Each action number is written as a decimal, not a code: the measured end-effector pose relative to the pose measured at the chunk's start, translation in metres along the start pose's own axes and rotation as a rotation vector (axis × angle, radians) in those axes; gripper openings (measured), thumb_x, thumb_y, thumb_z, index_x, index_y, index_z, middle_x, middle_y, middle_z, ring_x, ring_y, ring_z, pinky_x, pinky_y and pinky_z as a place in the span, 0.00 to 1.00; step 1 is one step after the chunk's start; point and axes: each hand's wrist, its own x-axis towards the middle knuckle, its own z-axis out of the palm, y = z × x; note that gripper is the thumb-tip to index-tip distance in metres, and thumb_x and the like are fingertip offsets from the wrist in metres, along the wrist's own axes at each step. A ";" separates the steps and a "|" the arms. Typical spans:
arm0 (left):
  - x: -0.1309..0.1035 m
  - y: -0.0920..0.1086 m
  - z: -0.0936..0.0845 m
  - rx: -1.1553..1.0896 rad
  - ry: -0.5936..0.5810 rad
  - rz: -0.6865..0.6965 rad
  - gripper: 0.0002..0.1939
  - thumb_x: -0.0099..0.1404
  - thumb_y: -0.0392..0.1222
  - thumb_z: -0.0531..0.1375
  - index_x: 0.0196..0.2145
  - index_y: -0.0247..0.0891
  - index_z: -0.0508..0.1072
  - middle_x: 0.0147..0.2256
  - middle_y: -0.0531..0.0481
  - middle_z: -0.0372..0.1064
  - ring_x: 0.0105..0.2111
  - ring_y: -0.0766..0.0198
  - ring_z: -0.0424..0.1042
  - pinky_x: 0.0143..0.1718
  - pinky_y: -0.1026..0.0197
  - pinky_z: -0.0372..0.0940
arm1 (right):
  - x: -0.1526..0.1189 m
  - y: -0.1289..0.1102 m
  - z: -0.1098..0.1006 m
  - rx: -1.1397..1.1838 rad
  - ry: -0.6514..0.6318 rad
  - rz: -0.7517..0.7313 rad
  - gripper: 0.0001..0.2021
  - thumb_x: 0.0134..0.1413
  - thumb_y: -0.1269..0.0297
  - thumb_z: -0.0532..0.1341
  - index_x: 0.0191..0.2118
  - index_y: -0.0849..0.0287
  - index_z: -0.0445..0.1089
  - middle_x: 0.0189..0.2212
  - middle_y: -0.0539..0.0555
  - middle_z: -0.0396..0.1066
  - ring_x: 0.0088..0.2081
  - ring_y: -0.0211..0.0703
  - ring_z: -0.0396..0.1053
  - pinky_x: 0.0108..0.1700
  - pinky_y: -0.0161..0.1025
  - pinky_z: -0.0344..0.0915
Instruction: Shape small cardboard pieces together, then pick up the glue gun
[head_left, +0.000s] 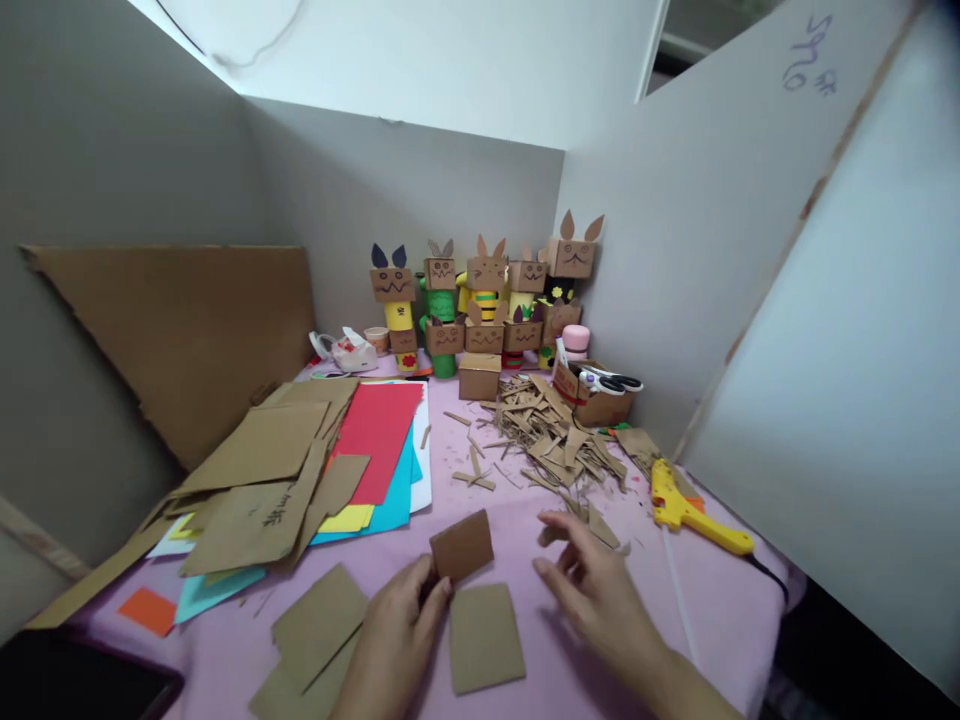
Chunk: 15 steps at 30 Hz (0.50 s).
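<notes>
Between the thumb and fingers of my left hand point(409, 622) is a small brown cardboard piece point(463, 547), held tilted above the table. Just below it, a square cardboard piece point(487, 640) lies flat on the pink cloth. My right hand point(589, 580) hovers to the right with its fingers apart and curved, holding nothing. More cut cardboard pieces point(319, 620) lie left of my left hand, partly covered by it. A yellow glue gun point(697, 515) rests at the right side of the table.
Cardboard sheets point(247, 525) and coloured paper point(379, 440) are stacked at the left. A heap of cardboard scraps point(551, 430) lies at centre right, before a box with scissors point(604, 395). Several cardboard animal figures point(484, 300) stand at the back. Grey panels point(420, 190) enclose the table.
</notes>
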 end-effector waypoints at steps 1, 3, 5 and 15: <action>0.000 0.000 0.000 -0.001 0.019 -0.017 0.12 0.64 0.45 0.47 0.35 0.38 0.67 0.34 0.44 0.73 0.36 0.55 0.72 0.37 0.58 0.65 | -0.001 0.005 -0.013 -0.051 0.043 0.000 0.14 0.54 0.63 0.54 0.47 0.57 0.61 0.39 0.55 0.68 0.29 0.40 0.66 0.32 0.37 0.64; 0.000 -0.003 -0.001 -0.004 0.067 -0.051 0.13 0.64 0.46 0.47 0.39 0.38 0.65 0.35 0.45 0.73 0.36 0.55 0.73 0.36 0.57 0.65 | -0.001 0.024 -0.044 -0.178 0.126 0.045 0.14 0.56 0.57 0.51 0.45 0.57 0.63 0.40 0.56 0.67 0.30 0.41 0.67 0.30 0.37 0.65; 0.001 -0.006 -0.001 -0.007 0.116 -0.078 0.15 0.63 0.48 0.48 0.43 0.38 0.63 0.36 0.45 0.74 0.36 0.55 0.73 0.36 0.57 0.66 | 0.000 0.051 -0.076 -0.454 0.230 0.099 0.16 0.57 0.57 0.50 0.47 0.58 0.62 0.43 0.58 0.67 0.33 0.43 0.68 0.34 0.39 0.66; 0.011 -0.037 0.005 0.039 0.300 -0.109 0.26 0.57 0.55 0.51 0.49 0.38 0.59 0.31 0.48 0.73 0.30 0.54 0.75 0.32 0.56 0.69 | 0.006 0.127 -0.145 -0.800 0.189 0.177 0.29 0.45 0.69 0.57 0.56 0.69 0.59 0.49 0.64 0.66 0.48 0.55 0.64 0.50 0.47 0.60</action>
